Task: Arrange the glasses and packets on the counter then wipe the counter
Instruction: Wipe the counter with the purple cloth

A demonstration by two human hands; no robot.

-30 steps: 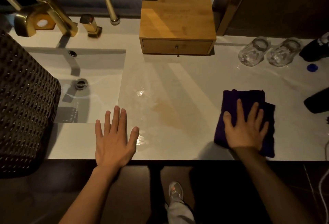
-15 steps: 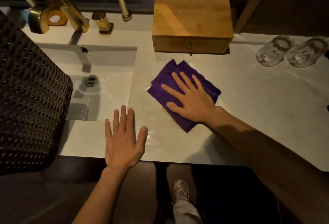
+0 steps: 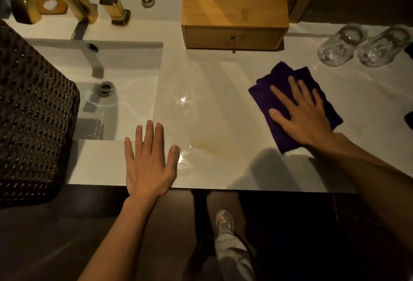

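Wiping underway: right hand (image 3: pixel 307 116), fingers spread, presses purple cloth (image 3: pixel 288 93) flat on counter (image 3: pixel 223 93) right of sink (image 3: pixel 107 75); left hand (image 3: pixel 148 160) splayed beside sink for support; glasses (image 3: pixel 362 46) beyond cloth.

Your right hand (image 3: pixel 304 115) lies flat, fingers spread, on the purple cloth (image 3: pixel 288 86), pressing it to the counter (image 3: pixel 223 173) right of centre. Your left hand (image 3: pixel 148 162) rests palm down at the counter's front edge, just beside the sink's (image 3: pixel 125 75) front right corner. A yellowish wet patch (image 3: pixel 210 144) lies between your hands. Two glasses (image 3: pixel 339 49) lie near the back right edge, touching each other. A wooden drawer box (image 3: pixel 232 10) stands at the back edge.
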